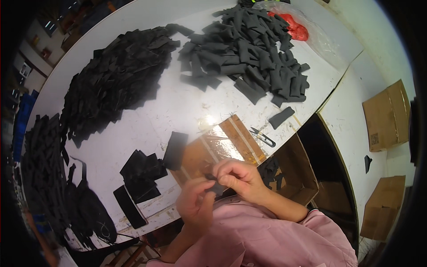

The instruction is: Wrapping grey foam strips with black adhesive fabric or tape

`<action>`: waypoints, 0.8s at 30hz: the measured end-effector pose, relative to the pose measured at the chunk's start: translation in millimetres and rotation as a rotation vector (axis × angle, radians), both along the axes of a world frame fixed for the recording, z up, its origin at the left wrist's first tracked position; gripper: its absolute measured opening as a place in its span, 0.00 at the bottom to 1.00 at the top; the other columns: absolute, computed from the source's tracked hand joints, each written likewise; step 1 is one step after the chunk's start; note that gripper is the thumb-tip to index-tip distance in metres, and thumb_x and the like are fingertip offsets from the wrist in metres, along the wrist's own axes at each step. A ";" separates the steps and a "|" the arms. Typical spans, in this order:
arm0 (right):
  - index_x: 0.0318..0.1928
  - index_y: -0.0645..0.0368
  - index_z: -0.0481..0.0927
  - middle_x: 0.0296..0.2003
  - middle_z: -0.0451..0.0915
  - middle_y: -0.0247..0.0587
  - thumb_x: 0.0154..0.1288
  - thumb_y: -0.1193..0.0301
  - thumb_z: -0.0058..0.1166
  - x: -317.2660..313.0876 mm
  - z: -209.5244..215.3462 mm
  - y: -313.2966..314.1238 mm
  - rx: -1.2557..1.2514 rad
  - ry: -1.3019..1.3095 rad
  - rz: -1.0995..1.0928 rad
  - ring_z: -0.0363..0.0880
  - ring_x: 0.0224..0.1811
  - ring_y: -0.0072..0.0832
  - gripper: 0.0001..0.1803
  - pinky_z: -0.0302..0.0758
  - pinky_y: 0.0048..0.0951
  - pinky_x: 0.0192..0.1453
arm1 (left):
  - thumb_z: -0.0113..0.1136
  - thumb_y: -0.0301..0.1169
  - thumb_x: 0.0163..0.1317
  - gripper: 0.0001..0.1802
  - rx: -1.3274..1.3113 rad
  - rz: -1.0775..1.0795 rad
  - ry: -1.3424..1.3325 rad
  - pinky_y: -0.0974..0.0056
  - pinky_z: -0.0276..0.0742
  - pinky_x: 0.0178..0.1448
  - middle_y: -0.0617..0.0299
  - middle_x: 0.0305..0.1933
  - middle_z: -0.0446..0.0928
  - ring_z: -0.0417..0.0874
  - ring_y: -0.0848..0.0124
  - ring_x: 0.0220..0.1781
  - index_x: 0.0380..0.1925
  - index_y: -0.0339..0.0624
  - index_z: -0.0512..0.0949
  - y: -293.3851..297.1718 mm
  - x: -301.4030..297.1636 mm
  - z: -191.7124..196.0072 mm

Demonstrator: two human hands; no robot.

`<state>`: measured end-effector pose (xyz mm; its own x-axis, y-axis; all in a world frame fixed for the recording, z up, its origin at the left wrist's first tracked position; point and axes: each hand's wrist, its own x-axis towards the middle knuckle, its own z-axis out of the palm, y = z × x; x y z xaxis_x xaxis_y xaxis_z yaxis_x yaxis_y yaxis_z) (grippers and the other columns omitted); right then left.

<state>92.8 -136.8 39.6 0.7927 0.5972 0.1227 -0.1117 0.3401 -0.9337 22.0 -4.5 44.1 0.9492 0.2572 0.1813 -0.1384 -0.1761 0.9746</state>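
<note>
Small dark cloth piece (216, 189) sits between the two hands, near the chest. Left hand (195, 202) pinches it, fingers curled; right hand (242, 179) grasps it too, thumb bent against forefinger. Just beyond both hands lies a brown taped panel (191, 155); past the right hand, snips (269, 141). Left of the left hand, loose black pieces (141, 173); much farther ahead, a heap of dark grey tubes (255, 53).
</note>
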 end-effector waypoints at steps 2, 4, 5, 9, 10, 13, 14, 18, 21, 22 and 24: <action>0.30 0.64 0.71 0.32 0.71 0.37 0.60 0.74 0.48 -1.0 15.1 -0.6 -0.151 -0.043 -0.066 0.67 0.30 0.17 0.05 0.67 0.18 0.33 | 0.54 0.16 0.50 0.08 0.224 0.104 -0.170 0.77 0.66 0.34 0.58 0.39 0.71 0.69 0.80 0.31 0.32 0.33 0.73 0.4 4.6 0.5; 0.29 0.64 0.71 0.29 0.71 0.35 0.60 0.73 0.48 0.3 25.1 3.0 -0.230 -0.106 -0.085 0.66 0.27 0.16 0.06 0.66 0.17 0.30 | 0.53 0.18 0.53 0.05 0.116 0.112 -0.191 0.77 0.66 0.28 0.57 0.36 0.72 0.69 0.80 0.26 0.31 0.32 0.72 0.6 7.0 6.0; 0.29 0.63 0.70 0.28 0.71 0.35 0.60 0.72 0.48 2.6 30.0 3.3 -0.316 -0.168 -0.102 0.67 0.26 0.18 0.07 0.65 0.20 0.30 | 0.53 0.19 0.54 0.04 -0.237 0.086 -0.019 0.77 0.65 0.24 0.56 0.34 0.73 0.69 0.80 0.23 0.30 0.32 0.70 0.3 6.5 17.7; 0.28 0.63 0.71 0.23 0.70 0.33 0.59 0.68 0.49 16.9 56.9 9.5 -0.346 -0.130 -0.081 0.65 0.25 0.19 0.10 0.63 0.20 0.29 | 0.46 0.21 0.58 0.05 -1.074 -0.206 0.112 0.78 0.55 0.11 0.53 0.29 0.74 0.61 0.83 0.09 0.34 0.32 0.65 9.4 21.1 49.3; 0.28 0.63 0.71 0.22 0.69 0.32 0.59 0.68 0.49 22.1 68.3 11.0 -0.289 -0.029 -0.019 0.65 0.25 0.17 0.10 0.63 0.19 0.30 | 0.43 0.21 0.59 0.05 -1.474 -0.472 0.083 0.78 0.53 0.10 0.51 0.30 0.73 0.59 0.84 0.08 0.36 0.32 0.64 15.0 26.1 53.6; 0.27 0.62 0.71 0.21 0.68 0.27 0.60 0.67 0.48 38.5 80.0 18.2 -0.238 0.031 0.068 0.63 0.26 0.14 0.11 0.63 0.18 0.29 | 0.37 0.24 0.61 0.12 -1.560 -0.669 0.018 0.79 0.50 0.08 0.48 0.34 0.73 0.56 0.87 0.05 0.44 0.29 0.62 21.2 42.7 63.0; 0.27 0.61 0.72 0.22 0.68 0.26 0.61 0.66 0.48 45.4 76.3 20.4 -0.254 0.063 0.097 0.63 0.25 0.13 0.11 0.62 0.17 0.29 | 0.36 0.25 0.62 0.15 -1.629 -0.689 0.005 0.78 0.51 0.08 0.48 0.35 0.72 0.56 0.87 0.06 0.47 0.29 0.61 23.7 46.1 62.5; 0.28 0.59 0.72 0.23 0.68 0.24 0.61 0.65 0.48 56.6 -6.0 7.8 -0.206 0.508 0.253 0.60 0.25 0.10 0.11 0.60 0.14 0.28 | 0.37 0.27 0.62 0.19 -1.674 -0.269 0.358 0.78 0.53 0.10 0.53 0.35 0.73 0.56 0.86 0.05 0.53 0.32 0.60 28.5 53.8 -25.5; 0.29 0.59 0.73 0.23 0.69 0.24 0.62 0.64 0.47 46.8 -19.8 10.4 -0.213 0.430 0.205 0.63 0.24 0.12 0.11 0.62 0.15 0.28 | 0.40 0.25 0.61 0.17 -1.549 -0.622 0.118 0.80 0.61 0.18 0.58 0.35 0.74 0.65 0.85 0.13 0.51 0.34 0.63 31.8 52.0 -44.4; 0.29 0.59 0.73 0.23 0.69 0.24 0.62 0.64 0.47 46.3 -18.3 12.9 -0.210 0.426 0.208 0.63 0.24 0.12 0.11 0.62 0.15 0.28 | 0.40 0.25 0.61 0.17 -1.544 -0.622 0.115 0.80 0.61 0.18 0.58 0.35 0.74 0.65 0.85 0.13 0.51 0.34 0.63 31.5 50.3 -42.6; 0.30 0.59 0.73 0.24 0.70 0.25 0.62 0.63 0.47 50.4 -16.2 15.6 -0.287 0.244 0.132 0.65 0.25 0.14 0.12 0.64 0.17 0.30 | 0.44 0.21 0.58 0.17 -0.365 -0.011 0.139 0.79 0.67 0.32 0.61 0.34 0.74 0.73 0.82 0.28 0.49 0.34 0.66 24.7 55.1 -18.7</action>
